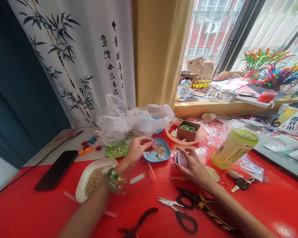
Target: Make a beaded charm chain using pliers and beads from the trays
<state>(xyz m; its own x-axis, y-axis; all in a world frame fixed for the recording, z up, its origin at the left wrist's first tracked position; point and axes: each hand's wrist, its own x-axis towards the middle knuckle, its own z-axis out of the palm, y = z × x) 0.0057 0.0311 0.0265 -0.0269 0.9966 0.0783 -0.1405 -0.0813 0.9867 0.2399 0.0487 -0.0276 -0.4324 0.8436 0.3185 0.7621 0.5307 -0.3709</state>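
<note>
Blue rounded-square dish (157, 160) lies below and just right of left hand (138, 148), nearer it than right hand (192, 162); long axis unclear; smooth rim, glossy mixed beads (160, 151) inside; left fingertips drawn narrow, cannot tell if bead between; right fingers curl round pale round-rimmed piece (182, 160), perhaps spool; scissors (177, 208) bodyward of right hand

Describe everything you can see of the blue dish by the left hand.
The blue dish is shallow, with rounded corners and a raised rim, and looks like plastic. It lies flat on the red tabletop, between the green tray and the peach plate, holding loose gold-coloured and pale beads. The left hand hangs over its left side; whether they touch cannot be told.
</note>
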